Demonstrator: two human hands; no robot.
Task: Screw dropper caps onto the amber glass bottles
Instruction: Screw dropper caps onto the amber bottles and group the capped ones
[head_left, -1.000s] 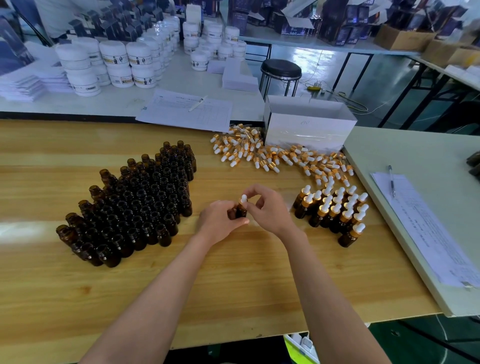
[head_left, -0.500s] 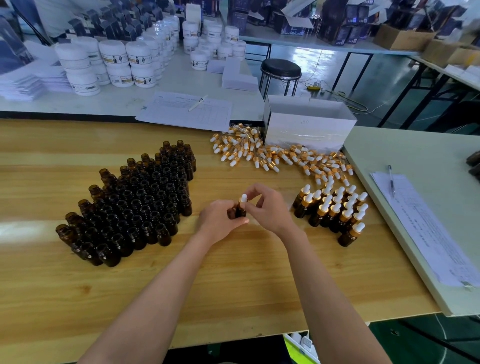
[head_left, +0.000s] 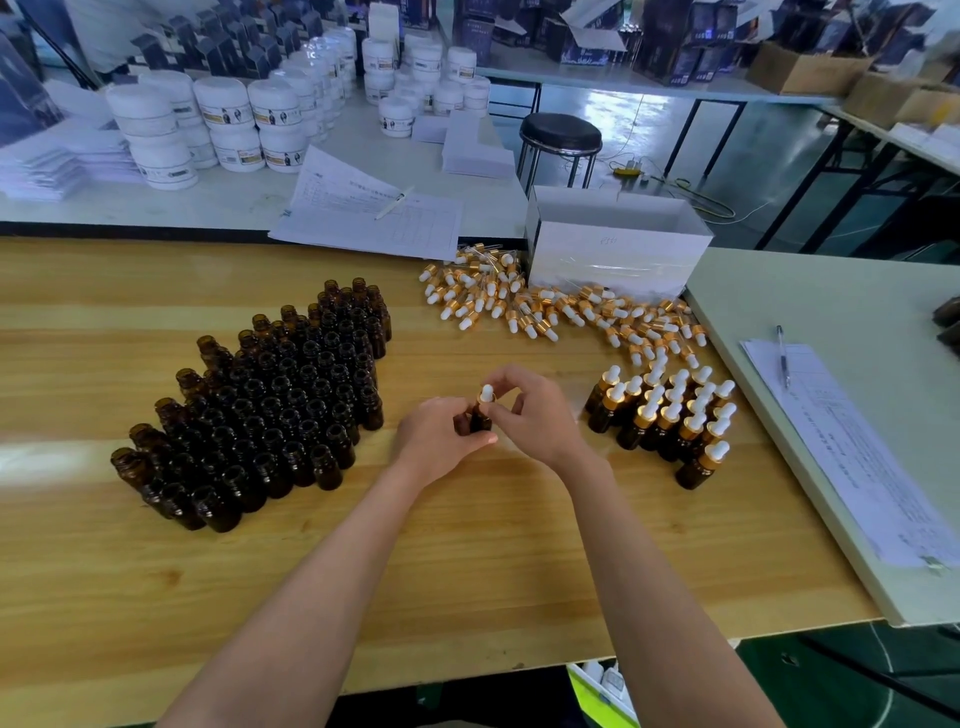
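Note:
My left hand (head_left: 439, 439) grips one amber glass bottle (head_left: 480, 420) upright at the middle of the wooden table (head_left: 467, 561). On its neck sits a dropper cap (head_left: 487, 393) with a white bulb and gold collar, which the fingertips of my right hand (head_left: 535, 415) pinch. A large cluster of open amber bottles (head_left: 270, 405) stands to the left. Several capped bottles (head_left: 670, 415) stand in a group to the right. A loose pile of dropper caps (head_left: 550, 306) lies behind, toward the far edge.
A white cardboard box (head_left: 618, 244) stands behind the cap pile. A pale side table (head_left: 841, 312) on the right carries a sheet of paper (head_left: 852, 447) and a pen (head_left: 782, 353). White jars (head_left: 228, 124) and papers fill the back table. A black stool (head_left: 561, 137) stands beyond.
My hands have stayed in place around the bottle. My right fingers have shifted slightly around the cap.

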